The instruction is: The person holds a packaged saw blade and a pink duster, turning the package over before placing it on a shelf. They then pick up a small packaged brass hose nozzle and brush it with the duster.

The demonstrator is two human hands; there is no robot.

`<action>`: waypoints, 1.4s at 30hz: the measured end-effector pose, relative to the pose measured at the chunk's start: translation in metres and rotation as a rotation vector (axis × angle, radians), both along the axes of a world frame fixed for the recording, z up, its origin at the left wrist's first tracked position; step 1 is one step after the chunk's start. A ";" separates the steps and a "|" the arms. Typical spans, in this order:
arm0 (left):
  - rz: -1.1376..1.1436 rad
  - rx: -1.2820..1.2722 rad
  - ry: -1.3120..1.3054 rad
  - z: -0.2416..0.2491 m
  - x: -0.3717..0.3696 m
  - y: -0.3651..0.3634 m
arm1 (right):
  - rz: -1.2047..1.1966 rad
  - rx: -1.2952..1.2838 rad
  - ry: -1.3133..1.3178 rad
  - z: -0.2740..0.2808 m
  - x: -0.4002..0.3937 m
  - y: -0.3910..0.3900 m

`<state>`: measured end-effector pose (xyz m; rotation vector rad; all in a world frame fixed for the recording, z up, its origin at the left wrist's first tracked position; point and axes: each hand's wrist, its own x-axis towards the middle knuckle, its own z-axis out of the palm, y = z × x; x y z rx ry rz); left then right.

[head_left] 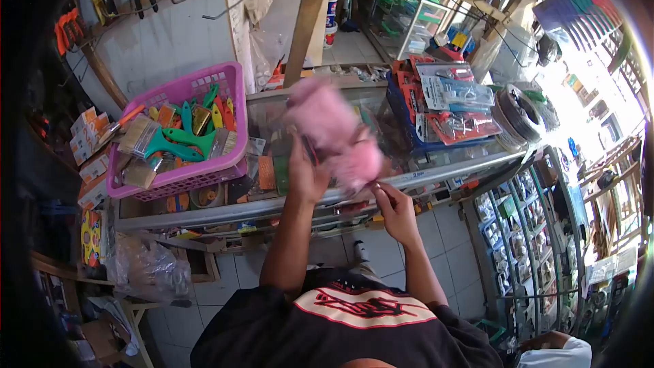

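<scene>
A pink cloth (323,112), blurred by motion, hangs over the front of the glass counter (436,176). My left hand (306,172) is closed at the cloth's left side, thumb upward, its other fingers mostly hidden. Beside that thumb shows a dark edge with a bit of red, which I cannot make out. Lower down and to the right, my right hand (396,212) pinches the cloth's bottom corner between thumb and fingers. A pink basket (235,105) stands left of my hands, holding paintbrushes (184,143) and green and yellow-handled tools.
Right of the cloth, a blue basket (402,143) carries packaged tools (453,95), with wire coils (521,112) beyond. Metal hooks and a wooden beam (310,27) span above the counter. A stocked rack (518,245) stands at right. A person's white sleeve (562,356) shows at lower right.
</scene>
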<state>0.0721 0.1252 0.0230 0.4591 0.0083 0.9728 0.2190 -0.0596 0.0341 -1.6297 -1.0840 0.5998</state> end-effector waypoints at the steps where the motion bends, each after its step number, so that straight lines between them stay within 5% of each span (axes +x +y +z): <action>1: 0.139 -0.048 0.130 0.009 -0.002 -0.003 | 0.062 -0.034 -0.014 -0.002 0.002 0.002; 2: 0.040 -0.210 -0.013 0.009 -0.002 -0.001 | 0.123 -0.073 -0.028 -0.007 0.002 -0.001; 4: -0.111 0.204 -0.122 -0.015 -0.015 0.008 | 0.249 -0.115 -0.020 -0.001 -0.001 -0.001; 7: -0.108 0.093 -0.204 -0.019 -0.019 0.013 | 0.017 -0.061 0.016 -0.021 -0.003 0.009; 9: -0.178 0.041 -0.384 -0.017 -0.022 0.016 | 0.130 -0.121 0.030 -0.020 -0.004 0.005; 11: -0.257 0.121 -0.225 -0.005 -0.028 0.013 | 0.201 -0.068 0.004 -0.016 -0.011 0.003; 13: 0.060 -0.099 -0.017 0.013 -0.027 0.001 | 0.123 -0.072 0.033 -0.014 -0.015 0.007; 15: 0.053 -0.039 0.047 0.023 -0.030 -0.004 | 0.156 -0.139 0.055 -0.016 -0.014 0.006; 17: -0.210 0.205 -0.209 0.000 -0.029 0.007 | 0.123 -0.072 0.048 -0.015 -0.022 0.006; 18: 0.178 0.256 0.104 0.000 -0.026 -0.003 | 0.068 -0.065 0.041 -0.007 -0.029 0.007; 20: 0.050 0.080 0.002 -0.019 -0.028 0.009 | 0.033 0.010 -0.044 -0.009 -0.037 0.010; 21: 0.196 -0.056 0.208 0.011 -0.028 -0.009 | 0.097 0.009 0.026 -0.010 -0.038 0.011; 24: 0.152 0.074 -0.075 -0.004 -0.033 -0.003 | 0.164 -0.004 0.149 -0.005 -0.039 0.013; 27: 0.283 0.018 0.169 0.034 -0.039 -0.012 | 0.225 -0.124 0.243 -0.003 -0.037 0.009; 28: 0.356 0.230 0.115 0.031 -0.038 -0.012 | 0.225 -0.035 0.175 -0.016 -0.030 0.009; 31: 0.230 0.119 -0.097 0.019 -0.026 -0.005 | 0.071 0.045 0.183 -0.004 -0.031 0.010; 32: 0.230 0.105 -0.051 0.007 -0.026 -0.004 | 0.214 -0.116 0.080 -0.009 -0.014 0.007; 34: 0.222 0.239 -0.070 0.005 -0.028 -0.011 | 0.148 0.007 0.067 -0.006 -0.022 0.005; 37: 0.274 0.018 -0.041 0.019 -0.023 -0.013 | 0.198 -0.065 0.142 0.004 -0.019 0.001; 38: 0.414 0.338 0.076 -0.008 -0.025 -0.007 | 0.240 -0.134 0.185 0.006 -0.017 -0.001; 40: -0.218 0.296 -0.485 -0.002 -0.026 0.002 | 0.130 -0.010 0.095 -0.001 -0.024 0.002; 42: 0.140 0.119 -0.158 0.017 -0.022 -0.011 | 0.128 -0.021 0.104 -0.005 -0.024 0.001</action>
